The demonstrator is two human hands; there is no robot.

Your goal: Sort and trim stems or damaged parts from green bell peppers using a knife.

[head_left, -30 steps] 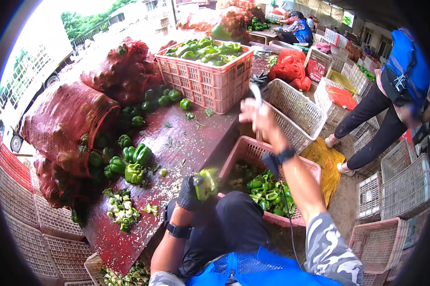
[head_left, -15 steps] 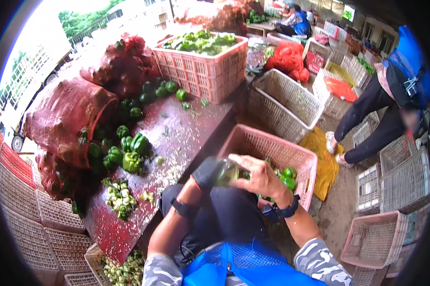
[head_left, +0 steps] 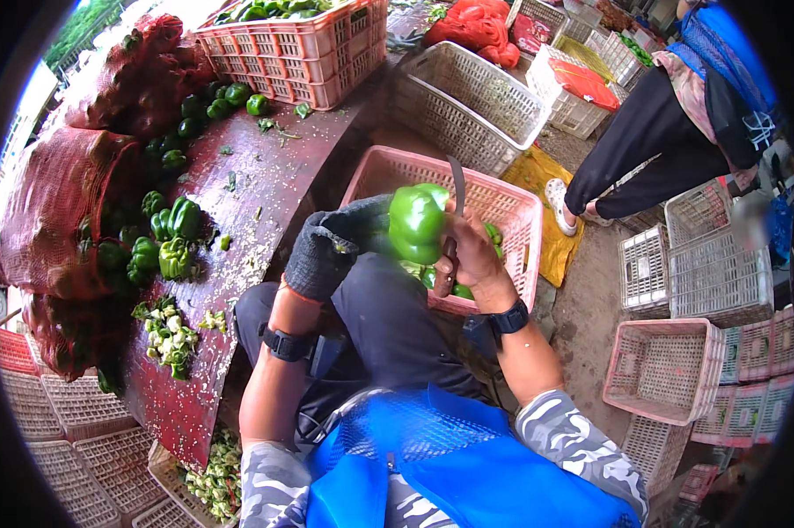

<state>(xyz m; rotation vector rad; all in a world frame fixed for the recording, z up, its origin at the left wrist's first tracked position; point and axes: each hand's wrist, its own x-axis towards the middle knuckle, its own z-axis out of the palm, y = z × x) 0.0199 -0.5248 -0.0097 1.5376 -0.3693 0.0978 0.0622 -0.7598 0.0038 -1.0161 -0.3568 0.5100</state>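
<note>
My left hand (head_left: 319, 255), in a dark grey glove, is closed on a glossy green bell pepper (head_left: 414, 227) above my lap. Close against the pepper's right side is my bare right hand (head_left: 478, 253), wrapped round a knife. The brown handle of this knife (head_left: 446, 271) points down toward my lap, and its narrow dark blade (head_left: 457, 183) rises behind the fingers. Just beyond both hands stands a pink plastic crate (head_left: 513, 189). Several green peppers lie in it, partly hidden by my hands and the held pepper.
On my left, a red table (head_left: 265, 180) bears loose peppers (head_left: 179, 220), cut-off cores (head_left: 166, 334), red mesh sacks (head_left: 58, 211) and a full pink crate (head_left: 300, 57). Stacked crates (head_left: 722, 273) line the right. A person (head_left: 652, 132) stands at the far right beside a yellow sack (head_left: 537, 211).
My view has swung, so the surroundings sit further left and higher. The held pepper, blurred before, now shows whole, and the knife has come into sight in my right hand.
</note>
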